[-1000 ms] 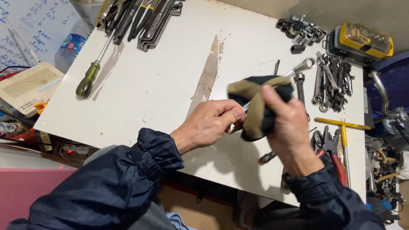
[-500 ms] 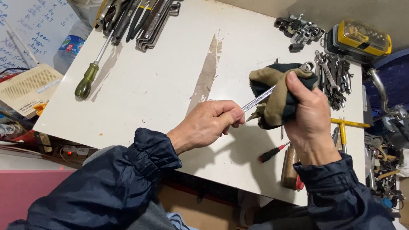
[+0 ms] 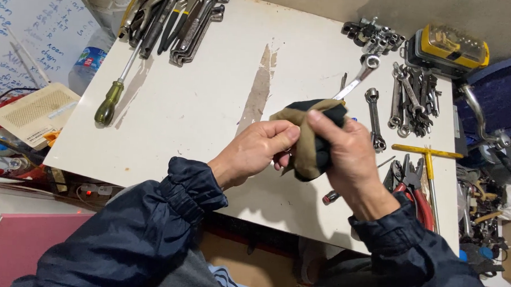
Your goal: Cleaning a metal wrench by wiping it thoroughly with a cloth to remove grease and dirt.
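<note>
Both hands meet over the white table (image 3: pixel 200 102). The right hand (image 3: pixel 345 158) wraps a tan and black cloth (image 3: pixel 309 145) tightly around a combination wrench (image 3: pixel 357 79), whose ring end sticks out beyond the grip. The left hand (image 3: pixel 261 149) pinches the wrench's near end, just beside the cloth. A green-handled screwdriver (image 3: pixel 110 101) lies well apart, left of the grip.

Workshop: wrenches (image 3: pixel 411 98) across workbench (image 3: pixel 211 102)

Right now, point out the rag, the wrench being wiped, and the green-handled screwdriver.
rag (image 3: pixel 311 146), head view, on its tan fold.
wrench (image 3: pixel 361 75), head view, on its bare shank.
green-handled screwdriver (image 3: pixel 109 103), head view, on its handle.
</note>
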